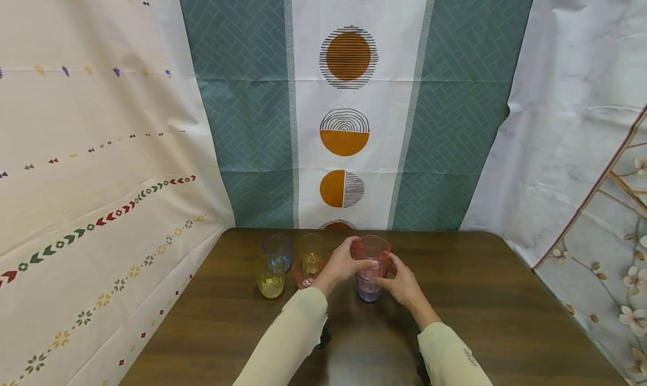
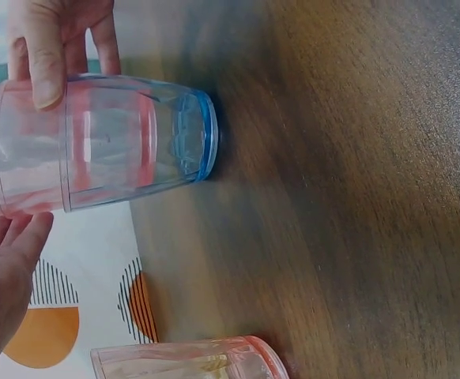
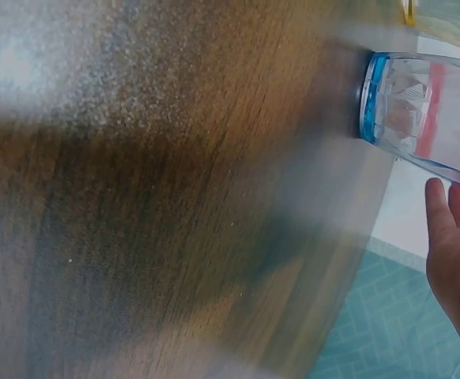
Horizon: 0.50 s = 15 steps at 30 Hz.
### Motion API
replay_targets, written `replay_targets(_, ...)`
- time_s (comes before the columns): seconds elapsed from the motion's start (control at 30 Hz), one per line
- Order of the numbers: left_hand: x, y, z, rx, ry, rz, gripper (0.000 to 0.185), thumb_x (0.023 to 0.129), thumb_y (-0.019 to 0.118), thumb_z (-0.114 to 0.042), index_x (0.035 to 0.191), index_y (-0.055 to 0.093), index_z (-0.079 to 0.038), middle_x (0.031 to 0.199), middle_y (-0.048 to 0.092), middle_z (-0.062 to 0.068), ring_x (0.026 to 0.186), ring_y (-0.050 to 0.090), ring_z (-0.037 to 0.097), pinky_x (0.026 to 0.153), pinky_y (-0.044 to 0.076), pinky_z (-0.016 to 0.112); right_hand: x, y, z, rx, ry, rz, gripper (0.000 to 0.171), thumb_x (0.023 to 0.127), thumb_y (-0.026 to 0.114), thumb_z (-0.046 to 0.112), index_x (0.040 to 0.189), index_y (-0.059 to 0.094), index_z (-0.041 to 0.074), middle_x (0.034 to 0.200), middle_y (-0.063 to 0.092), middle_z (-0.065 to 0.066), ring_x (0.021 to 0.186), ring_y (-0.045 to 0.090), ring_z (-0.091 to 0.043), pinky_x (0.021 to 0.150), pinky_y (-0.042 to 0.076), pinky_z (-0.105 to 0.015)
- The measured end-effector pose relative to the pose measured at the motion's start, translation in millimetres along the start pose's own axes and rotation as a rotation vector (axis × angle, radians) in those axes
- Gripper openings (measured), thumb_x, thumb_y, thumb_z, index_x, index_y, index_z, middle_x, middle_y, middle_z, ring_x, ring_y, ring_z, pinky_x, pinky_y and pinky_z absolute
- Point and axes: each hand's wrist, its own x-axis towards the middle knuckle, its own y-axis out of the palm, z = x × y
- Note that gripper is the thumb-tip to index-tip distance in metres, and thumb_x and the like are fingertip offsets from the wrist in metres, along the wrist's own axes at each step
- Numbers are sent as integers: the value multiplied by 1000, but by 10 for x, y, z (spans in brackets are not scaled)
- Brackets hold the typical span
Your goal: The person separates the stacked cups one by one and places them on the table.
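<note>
Both hands are around a stack of two cups standing upright on the brown worktop: a pink cup nested in a blue cup. The left hand holds the pink cup near its rim, and the right hand holds the stack lower down. Four more cups stand grouped just left of the stack.

Yellow cup, orange cup, table
</note>
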Motion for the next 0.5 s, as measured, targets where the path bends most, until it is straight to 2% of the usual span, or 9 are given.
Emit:
replay_targets(0.2, 8, -5, -12, -34, -9, -11, 76, 84, 80, -38, 144, 44, -8, 134, 57, 8, 124, 53, 29, 101, 47, 47, -16, -13, -2, -3, 10, 7, 83, 84, 81, 17, 151, 34, 2, 145, 47, -25, 133, 45, -43, 105, 40, -56)
replay_targets(0.5, 7, -8, -5, -9, -10, -32, 75, 83, 81, -39, 142, 46, -11, 131, 58, 6, 122, 54, 27, 100, 48, 46, -29, -10, 6, -8, 27, 15, 86, 83, 82, 21, 152, 32, 2, 146, 46, -25, 134, 44, -43, 105, 39, -56)
